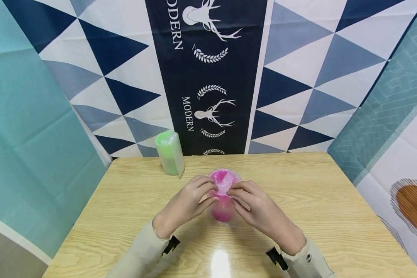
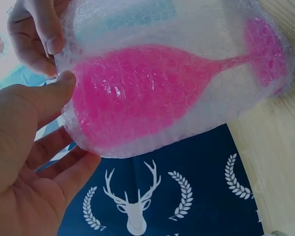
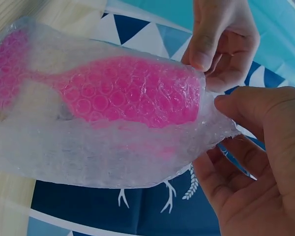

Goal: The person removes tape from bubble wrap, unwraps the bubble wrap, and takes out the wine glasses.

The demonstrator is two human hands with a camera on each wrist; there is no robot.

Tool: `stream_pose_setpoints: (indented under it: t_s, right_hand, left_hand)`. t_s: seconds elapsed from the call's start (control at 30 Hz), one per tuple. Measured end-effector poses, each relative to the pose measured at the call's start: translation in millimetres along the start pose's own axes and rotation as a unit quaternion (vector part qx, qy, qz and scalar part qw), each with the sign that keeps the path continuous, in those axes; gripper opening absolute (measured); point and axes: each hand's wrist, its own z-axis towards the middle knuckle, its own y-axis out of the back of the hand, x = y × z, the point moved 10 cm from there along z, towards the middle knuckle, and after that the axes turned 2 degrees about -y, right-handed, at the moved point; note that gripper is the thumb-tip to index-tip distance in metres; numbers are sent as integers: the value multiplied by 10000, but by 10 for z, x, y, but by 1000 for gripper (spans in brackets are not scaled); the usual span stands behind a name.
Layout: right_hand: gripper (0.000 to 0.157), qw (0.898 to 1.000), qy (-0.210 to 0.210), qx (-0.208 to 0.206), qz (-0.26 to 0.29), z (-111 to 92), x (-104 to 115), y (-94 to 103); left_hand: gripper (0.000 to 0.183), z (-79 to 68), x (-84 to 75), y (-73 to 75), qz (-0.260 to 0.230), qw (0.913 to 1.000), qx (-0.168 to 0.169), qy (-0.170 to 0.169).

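Observation:
A pink stemmed goblet point(image 2: 142, 93) stands upright on the table, its bowl, stem and foot showing through a loose sleeve of clear bubble wrap point(image 3: 98, 152). My left hand point(image 1: 189, 199) pinches the wrap's upper edge on the left, thumb on the near side and fingers behind. On the right, my right hand point(image 1: 258, 204) pinches the same edge, fingertips a short way from the left ones. Seen from above in the head view, the wrap's mouth gapes around the pink rim between both hands.
A green cylinder point(image 1: 170, 152) in clear wrapping stands at the back left of the wooden table point(image 1: 292, 185). Behind the table hangs a patterned cloth point(image 1: 208, 77). Black straps sit at both cuffs.

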Motion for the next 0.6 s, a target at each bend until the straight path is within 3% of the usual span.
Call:
stream_pose_setpoints:
  t_s: [0.33,0.6]
  right_hand:
    - [24,9998,-131,3,-134,3,-6,-31]
    - [33,9992,-334,108,-208,11,-37,-64]
  left_hand:
    - [35,6,-159,93,334,9978,-497,-282]
    - [31,-10,-205,34,500,9971,-514,-269]
